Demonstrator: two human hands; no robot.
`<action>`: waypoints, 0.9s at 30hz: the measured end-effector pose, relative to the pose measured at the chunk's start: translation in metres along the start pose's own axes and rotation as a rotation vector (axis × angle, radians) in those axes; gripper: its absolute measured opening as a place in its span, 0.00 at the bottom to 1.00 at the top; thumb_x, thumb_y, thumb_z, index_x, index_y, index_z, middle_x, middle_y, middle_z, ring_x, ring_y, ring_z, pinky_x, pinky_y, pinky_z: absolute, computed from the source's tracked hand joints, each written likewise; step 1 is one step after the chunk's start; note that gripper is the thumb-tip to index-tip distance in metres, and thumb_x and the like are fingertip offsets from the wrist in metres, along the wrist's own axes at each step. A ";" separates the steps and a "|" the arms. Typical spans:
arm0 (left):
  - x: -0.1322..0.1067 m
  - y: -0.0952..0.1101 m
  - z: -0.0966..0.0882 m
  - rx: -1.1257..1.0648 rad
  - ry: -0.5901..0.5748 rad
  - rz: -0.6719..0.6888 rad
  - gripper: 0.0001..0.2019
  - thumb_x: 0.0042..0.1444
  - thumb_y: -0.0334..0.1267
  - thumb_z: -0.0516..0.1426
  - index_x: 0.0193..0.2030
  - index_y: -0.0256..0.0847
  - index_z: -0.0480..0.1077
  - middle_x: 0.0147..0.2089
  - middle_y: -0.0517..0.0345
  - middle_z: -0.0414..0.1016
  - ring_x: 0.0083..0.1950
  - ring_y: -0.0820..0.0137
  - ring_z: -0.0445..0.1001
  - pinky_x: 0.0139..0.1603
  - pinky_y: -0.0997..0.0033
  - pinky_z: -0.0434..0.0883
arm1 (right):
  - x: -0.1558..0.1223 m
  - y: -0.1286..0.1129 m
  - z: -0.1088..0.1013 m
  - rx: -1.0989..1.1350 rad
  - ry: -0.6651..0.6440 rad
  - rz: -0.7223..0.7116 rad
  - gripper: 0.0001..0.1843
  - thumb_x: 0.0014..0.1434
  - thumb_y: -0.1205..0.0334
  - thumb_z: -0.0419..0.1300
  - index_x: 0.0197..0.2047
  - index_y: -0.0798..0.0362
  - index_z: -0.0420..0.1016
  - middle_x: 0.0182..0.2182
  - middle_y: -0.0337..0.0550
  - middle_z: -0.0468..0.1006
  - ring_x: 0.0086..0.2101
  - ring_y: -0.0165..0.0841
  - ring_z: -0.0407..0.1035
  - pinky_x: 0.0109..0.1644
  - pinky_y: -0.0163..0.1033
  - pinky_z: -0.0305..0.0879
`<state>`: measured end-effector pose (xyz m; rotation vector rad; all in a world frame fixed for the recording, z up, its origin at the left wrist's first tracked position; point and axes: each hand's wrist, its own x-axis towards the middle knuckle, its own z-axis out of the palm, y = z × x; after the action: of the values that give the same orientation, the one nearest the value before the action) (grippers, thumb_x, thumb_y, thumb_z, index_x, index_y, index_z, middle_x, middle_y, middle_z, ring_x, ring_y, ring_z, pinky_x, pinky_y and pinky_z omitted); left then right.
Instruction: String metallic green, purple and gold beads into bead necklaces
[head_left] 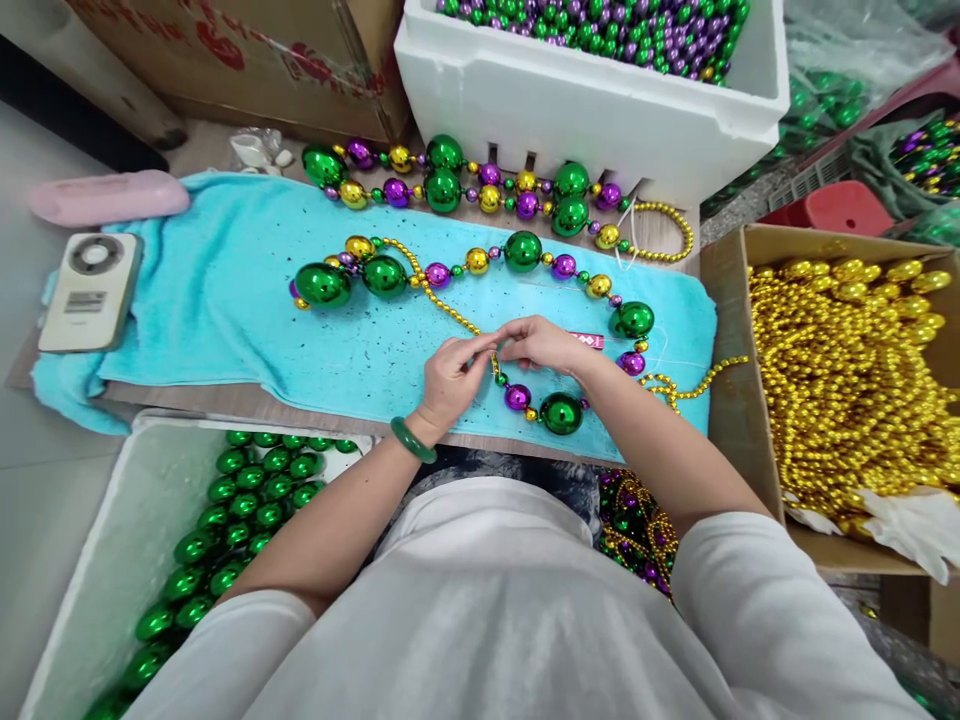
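Observation:
A bead necklace (pixel 523 251) of green, purple and gold beads lies looped on the turquoise towel (pixel 247 270). At its near end my left hand (pixel 452 382), with a green bangle (pixel 413 440) on the wrist, pinches the strand between thumb and fingers. My right hand (pixel 544 345) meets it there, its fingers closed on the same spot. A thin gold bead chain (pixel 448 308) runs into the fingers from the upper left. Small beads hang just below the fingertips; the exact joint is hidden. A small pink-red packet (pixel 587 341) lies behind my right wrist.
Behind the towel lies a finished-looking bead strand (pixel 490 198), before a white foam box (pixel 585 100) of beads. A carton (pixel 726 300) of gold chains stands right. A foam box (pixel 97 560) of green balls sits lower left. A phone-like device (pixel 90 292) rests left.

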<state>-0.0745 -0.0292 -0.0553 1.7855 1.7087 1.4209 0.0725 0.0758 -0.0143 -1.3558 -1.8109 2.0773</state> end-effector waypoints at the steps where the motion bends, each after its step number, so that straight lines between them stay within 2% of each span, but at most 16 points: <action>1: 0.000 0.000 0.001 0.000 0.002 0.020 0.11 0.59 0.30 0.59 0.47 0.41 0.78 0.39 0.57 0.83 0.37 0.72 0.77 0.42 0.72 0.73 | 0.001 -0.001 0.001 0.000 -0.025 0.001 0.10 0.46 0.71 0.63 0.35 0.58 0.78 0.16 0.30 0.69 0.16 0.22 0.57 0.18 0.29 0.48; 6: 0.000 -0.002 0.002 0.031 -0.007 0.058 0.13 0.60 0.30 0.58 0.49 0.43 0.77 0.41 0.57 0.83 0.40 0.71 0.78 0.44 0.70 0.74 | 0.003 -0.007 0.005 0.013 -0.104 0.048 0.04 0.47 0.71 0.62 0.30 0.59 0.76 0.12 0.29 0.63 0.15 0.21 0.52 0.17 0.29 0.44; 10: -0.001 -0.001 0.002 0.035 -0.016 -0.018 0.11 0.59 0.31 0.58 0.47 0.43 0.78 0.41 0.56 0.83 0.40 0.69 0.78 0.45 0.69 0.74 | 0.001 -0.011 0.004 -0.058 -0.055 0.039 0.03 0.48 0.71 0.63 0.30 0.58 0.76 0.15 0.30 0.65 0.16 0.21 0.54 0.19 0.30 0.46; 15: -0.005 0.004 -0.009 -0.039 -0.069 -0.190 0.07 0.60 0.35 0.57 0.38 0.41 0.79 0.40 0.54 0.83 0.42 0.67 0.79 0.47 0.66 0.73 | -0.013 -0.005 -0.015 -0.156 0.063 0.002 0.03 0.47 0.68 0.65 0.26 0.57 0.74 0.18 0.34 0.67 0.20 0.23 0.58 0.22 0.31 0.53; 18: -0.011 0.005 -0.017 -0.133 -0.101 -0.266 0.06 0.58 0.33 0.57 0.35 0.41 0.77 0.43 0.53 0.81 0.47 0.66 0.78 0.49 0.65 0.73 | -0.022 0.006 -0.030 0.057 0.079 -0.031 0.06 0.44 0.66 0.66 0.23 0.57 0.71 0.26 0.41 0.74 0.24 0.26 0.63 0.22 0.31 0.57; 21: -0.013 0.007 -0.019 -0.425 -0.076 -0.504 0.03 0.54 0.35 0.60 0.31 0.39 0.73 0.45 0.51 0.79 0.46 0.66 0.78 0.38 0.70 0.75 | -0.025 0.016 -0.034 0.429 0.050 -0.104 0.10 0.39 0.66 0.64 0.21 0.55 0.64 0.35 0.48 0.77 0.34 0.33 0.72 0.21 0.29 0.56; 23: -0.010 0.010 -0.016 -0.745 -0.017 -0.716 0.05 0.52 0.35 0.62 0.31 0.39 0.70 0.47 0.52 0.78 0.46 0.67 0.78 0.34 0.74 0.74 | -0.023 0.019 -0.031 0.605 0.003 -0.126 0.11 0.38 0.65 0.61 0.21 0.54 0.60 0.32 0.48 0.77 0.37 0.37 0.74 0.19 0.27 0.51; 25: -0.004 0.013 -0.011 -1.038 0.047 -0.870 0.07 0.52 0.34 0.63 0.31 0.39 0.67 0.46 0.52 0.78 0.46 0.68 0.78 0.34 0.76 0.73 | -0.019 0.018 -0.024 0.685 -0.044 -0.105 0.11 0.40 0.64 0.60 0.24 0.52 0.58 0.23 0.42 0.72 0.31 0.36 0.73 0.17 0.27 0.46; 27: 0.003 0.017 -0.007 -1.221 0.087 -0.951 0.08 0.54 0.33 0.62 0.33 0.40 0.65 0.39 0.55 0.78 0.43 0.69 0.79 0.33 0.78 0.72 | -0.016 0.014 -0.017 0.681 -0.080 -0.080 0.12 0.43 0.62 0.60 0.27 0.51 0.58 0.16 0.33 0.64 0.22 0.31 0.68 0.15 0.27 0.44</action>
<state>-0.0704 -0.0334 -0.0374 0.2029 0.9683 1.4669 0.1003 0.0753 -0.0156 -0.9980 -0.9805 2.3934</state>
